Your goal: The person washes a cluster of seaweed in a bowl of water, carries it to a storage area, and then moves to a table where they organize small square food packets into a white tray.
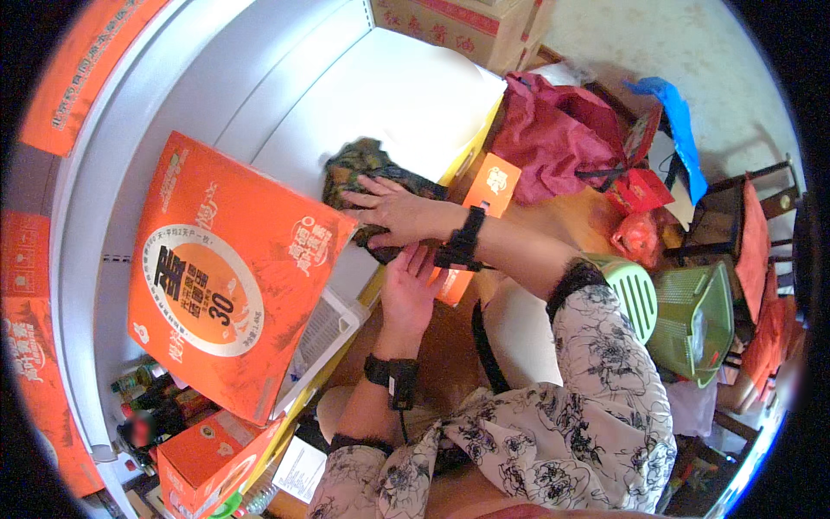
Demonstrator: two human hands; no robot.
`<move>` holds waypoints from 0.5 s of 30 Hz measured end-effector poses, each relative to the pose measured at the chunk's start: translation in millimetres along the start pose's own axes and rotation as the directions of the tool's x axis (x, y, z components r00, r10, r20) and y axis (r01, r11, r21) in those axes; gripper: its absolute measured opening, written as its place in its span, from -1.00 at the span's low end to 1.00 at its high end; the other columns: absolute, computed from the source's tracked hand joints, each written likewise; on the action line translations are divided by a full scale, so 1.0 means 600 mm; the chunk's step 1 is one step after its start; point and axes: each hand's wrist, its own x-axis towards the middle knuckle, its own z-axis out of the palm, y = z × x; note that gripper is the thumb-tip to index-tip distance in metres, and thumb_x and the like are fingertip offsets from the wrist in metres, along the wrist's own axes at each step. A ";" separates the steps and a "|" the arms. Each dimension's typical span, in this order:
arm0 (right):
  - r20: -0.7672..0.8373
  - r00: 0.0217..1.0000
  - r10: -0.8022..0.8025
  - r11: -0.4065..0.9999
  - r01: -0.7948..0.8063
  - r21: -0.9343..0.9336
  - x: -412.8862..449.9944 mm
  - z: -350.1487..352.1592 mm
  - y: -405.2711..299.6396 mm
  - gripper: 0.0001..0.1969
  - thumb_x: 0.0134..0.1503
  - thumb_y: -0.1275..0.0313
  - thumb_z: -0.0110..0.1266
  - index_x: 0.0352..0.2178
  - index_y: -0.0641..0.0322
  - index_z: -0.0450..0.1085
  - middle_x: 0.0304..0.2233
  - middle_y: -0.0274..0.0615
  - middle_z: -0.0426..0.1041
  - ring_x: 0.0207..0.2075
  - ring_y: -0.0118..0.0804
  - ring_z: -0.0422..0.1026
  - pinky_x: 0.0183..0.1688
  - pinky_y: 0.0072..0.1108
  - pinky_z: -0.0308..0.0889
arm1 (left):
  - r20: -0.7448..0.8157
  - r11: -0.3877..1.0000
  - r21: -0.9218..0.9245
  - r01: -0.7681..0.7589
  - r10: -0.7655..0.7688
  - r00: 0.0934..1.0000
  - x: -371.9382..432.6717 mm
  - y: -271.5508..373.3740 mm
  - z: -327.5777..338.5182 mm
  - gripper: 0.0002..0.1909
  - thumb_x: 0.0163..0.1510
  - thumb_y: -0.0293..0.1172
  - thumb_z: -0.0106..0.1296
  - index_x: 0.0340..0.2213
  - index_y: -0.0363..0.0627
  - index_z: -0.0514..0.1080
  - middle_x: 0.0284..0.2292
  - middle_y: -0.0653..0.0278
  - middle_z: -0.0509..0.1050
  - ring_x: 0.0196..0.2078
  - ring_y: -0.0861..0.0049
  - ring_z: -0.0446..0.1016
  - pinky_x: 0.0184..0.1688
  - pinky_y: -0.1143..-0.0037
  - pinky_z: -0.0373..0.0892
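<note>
A dark patterned cloth point(363, 159) lies bunched on a white metal shelf point(311, 130). Flat on top of it rests my right hand point(392, 211), fingers spread, a black strap device around the wrist. My left hand point(412, 285) is at the shelf's front edge, its fingers extended beneath my right wrist and close to the cloth. Whether those fingertips touch the cloth is hidden. A similar black device circles the left wrist. Left of the cloth stands a large orange egg carton point(227, 279). A smaller orange box point(496, 185) sits behind my right forearm, beyond the yellow edge strip.
Bottles point(146, 405) and another orange box point(201, 454) occupy the lower shelf. Cardboard boxes point(447, 32) rise behind the shelf's far end. To the right are a dark-red cloth bag point(551, 143), a green basket point(694, 318) and a wooden chair point(746, 220).
</note>
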 end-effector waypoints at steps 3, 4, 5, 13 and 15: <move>0.031 0.998 -0.062 0.998 0.062 -0.025 0.023 -0.001 0.042 -0.41 0.05 0.19 0.01 0.13 -0.14 0.08 0.22 -0.22 -0.03 0.26 0.02 -0.19 0.25 -0.18 -0.25 | -0.132 0.999 0.040 0.009 -0.004 0.991 0.016 -0.005 -0.014 -0.63 0.06 -0.13 -0.16 -0.16 -0.05 0.34 -0.10 0.25 0.32 0.03 0.34 0.22 0.02 0.20 0.20; 0.025 0.999 -0.032 0.998 0.033 -0.055 0.028 -0.004 0.066 -0.42 0.05 0.22 0.01 0.13 -0.16 0.10 0.22 -0.21 -0.03 0.26 0.00 -0.18 0.25 -0.19 -0.25 | -0.137 0.999 0.042 0.003 0.003 0.991 0.016 -0.004 -0.014 -0.63 0.06 -0.13 -0.16 -0.16 -0.05 0.34 -0.10 0.25 0.32 0.03 0.34 0.22 0.02 0.20 0.20; 0.017 1.000 -0.004 0.997 0.006 -0.083 0.034 -0.009 0.090 -0.44 0.04 0.24 0.01 0.12 -0.18 0.11 0.22 -0.21 -0.04 0.26 -0.01 -0.17 0.25 -0.20 -0.25 | -0.104 0.999 0.031 -0.010 0.013 0.995 0.015 -0.002 -0.013 -0.64 0.09 -0.15 -0.18 -0.14 -0.07 0.31 -0.11 0.28 0.30 0.02 0.38 0.22 0.01 0.23 0.21; -0.441 0.691 0.573 0.748 -0.661 -0.064 -0.085 -0.079 0.431 -0.51 0.07 0.17 -0.10 0.07 -0.13 0.14 0.15 -0.13 0.10 0.18 0.16 0.01 0.17 -0.16 -0.04 | -0.047 0.996 -0.070 -0.049 0.046 0.998 0.017 0.021 0.004 -0.54 0.11 -0.05 -0.21 -0.08 -0.13 0.25 -0.09 0.14 0.26 0.03 0.24 0.22 0.06 0.12 0.17; -0.451 0.519 0.726 0.591 -0.806 0.024 -0.023 -0.072 0.351 -0.48 0.10 0.21 -0.14 0.11 -0.04 0.05 0.16 -0.01 0.04 0.17 0.26 -0.04 0.16 -0.08 -0.07 | -0.075 0.991 -0.086 -0.106 0.100 0.992 0.001 0.056 -0.013 -0.49 0.12 0.01 -0.23 -0.06 -0.13 0.22 -0.06 0.12 0.24 0.04 0.23 0.21 0.07 0.11 0.15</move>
